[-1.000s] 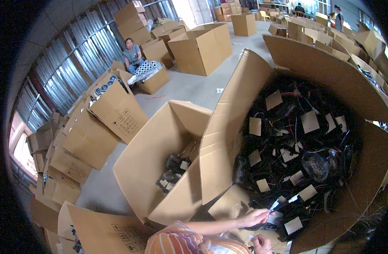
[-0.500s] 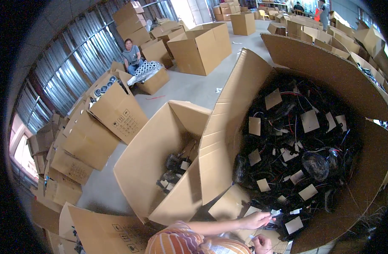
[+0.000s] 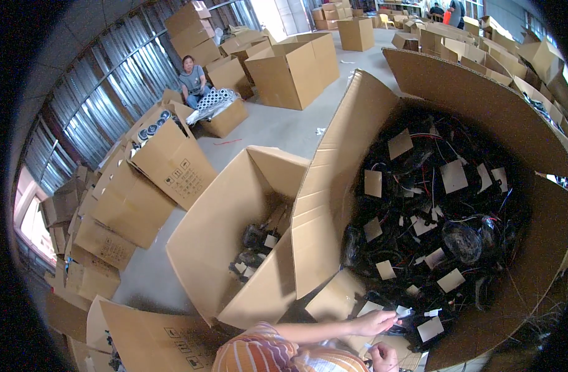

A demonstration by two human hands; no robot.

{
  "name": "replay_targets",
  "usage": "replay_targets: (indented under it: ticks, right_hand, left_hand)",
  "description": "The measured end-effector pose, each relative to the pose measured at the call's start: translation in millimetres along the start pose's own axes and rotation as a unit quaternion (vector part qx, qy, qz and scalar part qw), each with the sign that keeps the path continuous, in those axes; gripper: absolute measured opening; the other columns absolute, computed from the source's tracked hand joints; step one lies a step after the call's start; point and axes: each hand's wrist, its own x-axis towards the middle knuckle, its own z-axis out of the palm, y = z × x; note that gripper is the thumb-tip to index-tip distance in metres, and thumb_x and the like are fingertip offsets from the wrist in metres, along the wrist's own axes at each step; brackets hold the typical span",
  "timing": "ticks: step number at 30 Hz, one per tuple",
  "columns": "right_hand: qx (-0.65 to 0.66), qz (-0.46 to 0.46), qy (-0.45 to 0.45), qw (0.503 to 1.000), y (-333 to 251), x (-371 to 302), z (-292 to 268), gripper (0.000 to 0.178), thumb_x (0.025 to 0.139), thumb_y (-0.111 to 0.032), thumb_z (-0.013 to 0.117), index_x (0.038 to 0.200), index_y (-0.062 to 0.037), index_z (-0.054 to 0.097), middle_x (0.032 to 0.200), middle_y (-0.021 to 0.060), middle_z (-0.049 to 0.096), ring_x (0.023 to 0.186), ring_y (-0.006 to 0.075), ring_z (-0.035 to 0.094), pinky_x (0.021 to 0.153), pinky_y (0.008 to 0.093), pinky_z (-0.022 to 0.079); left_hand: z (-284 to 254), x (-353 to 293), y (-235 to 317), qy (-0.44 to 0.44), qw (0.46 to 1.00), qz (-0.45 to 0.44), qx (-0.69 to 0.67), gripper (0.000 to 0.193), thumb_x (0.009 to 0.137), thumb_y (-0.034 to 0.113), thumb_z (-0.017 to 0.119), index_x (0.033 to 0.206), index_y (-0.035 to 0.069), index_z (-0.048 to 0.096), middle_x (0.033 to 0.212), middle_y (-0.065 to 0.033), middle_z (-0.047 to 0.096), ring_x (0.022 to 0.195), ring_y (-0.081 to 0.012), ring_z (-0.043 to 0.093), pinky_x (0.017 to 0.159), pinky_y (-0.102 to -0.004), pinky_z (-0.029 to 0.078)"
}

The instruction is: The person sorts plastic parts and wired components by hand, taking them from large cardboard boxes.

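Note:
My left hand (image 3: 375, 322) reaches over the near edge of the big open carton (image 3: 333, 204), fingers pinched on a small white connector (image 3: 403, 312). Just below it my right hand (image 3: 383, 357) is curled closed; whatever sits between its fingers is too small to make out. Beside the hands lie black cable bundles (image 3: 383, 239), heaped inside the carton, with red and white wires and plain cardboard-coloured tags among them. One such tag (image 3: 430, 329) is right of my left hand, and another white connector (image 3: 432, 313) lies near the fingertips.
A smaller open carton (image 3: 203, 248) with a few black bundles (image 3: 254, 237) adjoins on the left. Another carton (image 3: 147, 328) stands at lower left. Further cartons (image 3: 132, 211) line the metal wall. A seated person (image 3: 193, 80) is beyond, next to a box with patterned cloth (image 3: 215, 102).
Both my hands stay nearly in place, with only slight finger movement. A standing person at the far upper right has shifted to the left.

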Motion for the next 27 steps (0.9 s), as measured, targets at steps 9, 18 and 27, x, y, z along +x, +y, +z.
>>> replay_targets:
  ticks: [9, 18, 27]
  right_hand:
    - [-0.022, -0.018, 0.014, 0.999, 21.9, 3.1, 5.4, 0.028, 0.081, -0.028, 0.042, 0.098, -0.0058, 0.046, 0.067, 0.0047, 0.052, 0.043, 0.0082, 0.046, 0.036, 0.0199, 0.037]
    - [-0.048, -0.018, 0.027, 0.998, 19.5, 2.6, 5.4, 0.031, 0.081, -0.030, 0.043, 0.100, -0.0055, 0.045, 0.070, 0.0057, 0.052, 0.044, 0.0095, 0.047, 0.038, 0.0205, 0.039]
    - [-0.057, 0.019, -0.004, 0.998, 14.9, 3.3, 3.1, 0.028, 0.080, -0.028, 0.044, 0.098, -0.0063, 0.046, 0.068, 0.0049, 0.051, 0.044, 0.0094, 0.047, 0.036, 0.0206, 0.038]
  left_hand:
    - [1.0, -2.5, 4.2, 0.006, 1.000, 0.009, 0.004, 0.017, 0.080, 0.015, 0.037, 0.086, 0.002, 0.047, 0.061, -0.0095, 0.051, 0.054, -0.0183, 0.051, 0.048, -0.0296, 0.038]
    - [2.5, -4.2, -1.3, -0.001, 1.000, 0.000, 0.008, 0.019, 0.082, 0.015, 0.037, 0.090, 0.001, 0.048, 0.057, -0.0059, 0.045, 0.053, -0.0137, 0.044, 0.049, -0.0275, 0.036]
    - [3.2, -4.6, -6.8, -0.008, 1.000, -0.007, 0.026, 0.015, 0.082, 0.014, 0.038, 0.082, -0.001, 0.041, 0.081, -0.0095, 0.055, 0.060, -0.0181, 0.049, 0.054, -0.0302, 0.038]
